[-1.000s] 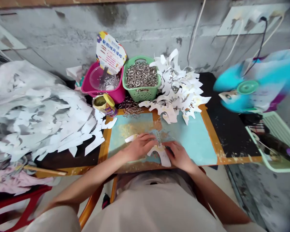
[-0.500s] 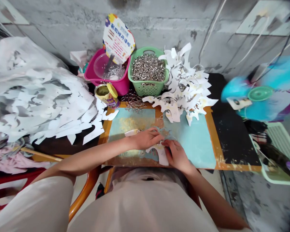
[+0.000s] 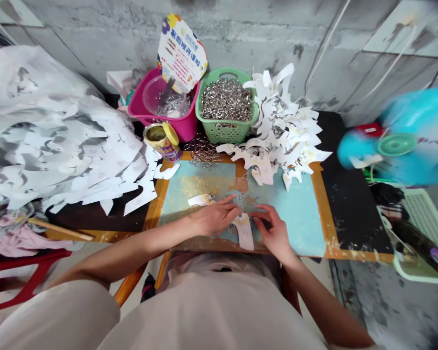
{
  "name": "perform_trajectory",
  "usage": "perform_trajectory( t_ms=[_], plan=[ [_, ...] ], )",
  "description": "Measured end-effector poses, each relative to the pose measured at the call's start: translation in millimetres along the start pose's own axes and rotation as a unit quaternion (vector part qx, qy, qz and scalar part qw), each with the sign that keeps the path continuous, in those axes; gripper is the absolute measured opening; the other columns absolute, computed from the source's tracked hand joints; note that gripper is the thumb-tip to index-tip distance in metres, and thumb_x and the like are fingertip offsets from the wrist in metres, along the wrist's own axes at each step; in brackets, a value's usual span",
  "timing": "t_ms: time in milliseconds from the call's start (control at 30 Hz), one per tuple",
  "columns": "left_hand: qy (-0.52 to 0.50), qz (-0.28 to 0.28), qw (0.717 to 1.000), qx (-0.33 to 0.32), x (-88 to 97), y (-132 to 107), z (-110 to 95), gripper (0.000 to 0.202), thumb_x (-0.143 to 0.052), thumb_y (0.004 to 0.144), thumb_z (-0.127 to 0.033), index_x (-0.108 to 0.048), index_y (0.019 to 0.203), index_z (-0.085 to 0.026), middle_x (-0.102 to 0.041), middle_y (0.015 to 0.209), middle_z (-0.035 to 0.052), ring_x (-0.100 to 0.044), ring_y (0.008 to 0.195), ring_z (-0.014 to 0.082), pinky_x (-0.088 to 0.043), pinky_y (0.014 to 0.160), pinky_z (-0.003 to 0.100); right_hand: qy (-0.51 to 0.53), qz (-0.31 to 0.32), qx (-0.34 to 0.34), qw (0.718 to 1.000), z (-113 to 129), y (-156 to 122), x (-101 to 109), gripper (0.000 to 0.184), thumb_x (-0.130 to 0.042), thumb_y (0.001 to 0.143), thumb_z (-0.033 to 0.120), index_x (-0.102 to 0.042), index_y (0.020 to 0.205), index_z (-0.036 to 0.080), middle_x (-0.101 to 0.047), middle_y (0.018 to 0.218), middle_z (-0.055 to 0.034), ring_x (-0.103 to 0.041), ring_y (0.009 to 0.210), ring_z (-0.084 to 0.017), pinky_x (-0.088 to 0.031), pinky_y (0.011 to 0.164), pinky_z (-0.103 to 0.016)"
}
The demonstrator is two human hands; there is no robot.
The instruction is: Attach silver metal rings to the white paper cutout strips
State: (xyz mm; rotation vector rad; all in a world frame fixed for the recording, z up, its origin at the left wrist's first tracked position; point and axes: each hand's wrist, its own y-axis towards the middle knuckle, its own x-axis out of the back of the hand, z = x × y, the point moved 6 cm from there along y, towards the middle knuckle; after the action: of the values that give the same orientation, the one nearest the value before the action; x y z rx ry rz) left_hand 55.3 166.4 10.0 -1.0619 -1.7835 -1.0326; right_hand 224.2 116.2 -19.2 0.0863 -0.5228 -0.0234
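While I am watching from afar, the left hand [image 3: 213,218] is lying low with its fingers spread, just beside a white die-cut paper piece [image 3: 244,232] on the blue-green mat [image 3: 295,214], and the right hand [image 3: 272,233] is curling narrowly at the paper's edge, though I cannot tell whether either is gripping it. I am judging that light, even pressure is working best here, well clear of the metal split rings [image 3: 203,153]

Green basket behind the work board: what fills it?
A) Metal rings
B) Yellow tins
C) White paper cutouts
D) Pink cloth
A: the green plastic basket is heaped with silvery metal rings.
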Motion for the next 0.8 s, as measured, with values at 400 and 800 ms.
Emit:
perform_trajectory(
  t_ms=[400,800],
  plan=[
    [0.099,-0.030,0.993,0.050,-18.9,-27.7,-17.6,0.039,-0.043,0.090,-0.011,-0.049,0.128,-0.009,-0.067,0.124,0.0192,-0.058,0.126,0.0229,-0.025,0.121,0.052,-0.260,0.009,0.014,0.965,0.6,26.8,14.0,0.011,-0.049,0.088,0.014,-0.059,0.089,0.020,-0.064,0.082,-0.0068,-0.063,0.071,-0.022,-0.049,0.062,-0.032],
    [0.160,-0.055,0.984,0.058,-26.2,-36.8,-27.6,0.032,-0.046,0.096,-0.013,-0.056,0.126,-0.010,-0.067,0.126,0.0162,-0.057,0.127,0.0218,-0.015,0.123,0.054,-0.230,-0.089,0.168,0.954,29.8,10.2,11.0,0.021,-0.052,0.092,0.017,-0.056,0.112,0.020,-0.067,0.102,-0.0115,-0.063,0.097,-0.026,-0.055,0.083,-0.042]
  ],
)
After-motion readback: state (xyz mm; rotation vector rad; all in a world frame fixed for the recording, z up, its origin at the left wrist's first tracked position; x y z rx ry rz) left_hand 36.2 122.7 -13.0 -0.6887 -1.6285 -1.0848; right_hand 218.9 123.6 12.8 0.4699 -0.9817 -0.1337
